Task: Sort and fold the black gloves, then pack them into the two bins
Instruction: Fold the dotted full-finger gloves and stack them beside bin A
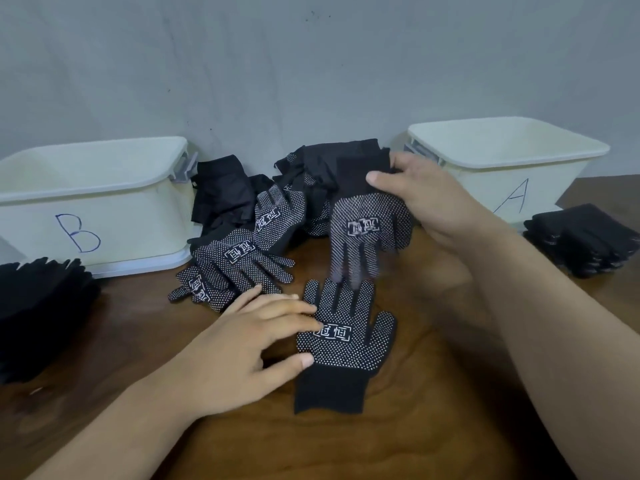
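Note:
A black dotted glove (pixel 346 344) lies flat on the wooden table, palm side up, fingers pointing away from me. My left hand (pixel 242 344) rests on its left edge, straight fingers touching the printed logo. My right hand (pixel 429 199) grips the cuff of a second dotted glove (pixel 367 230), which hangs fingers down just above the flat glove's fingertips. A heap of loose black gloves (pixel 263 216) lies between the two bins against the wall. The white bin marked B (pixel 104 206) stands at the left, the white bin marked A (pixel 512 168) at the right.
A stack of folded black gloves (pixel 585 237) sits on the table in front of bin A at the far right. Another dark pile of gloves (pixel 41 306) lies at the left in front of bin B. A grey wall stands behind everything.

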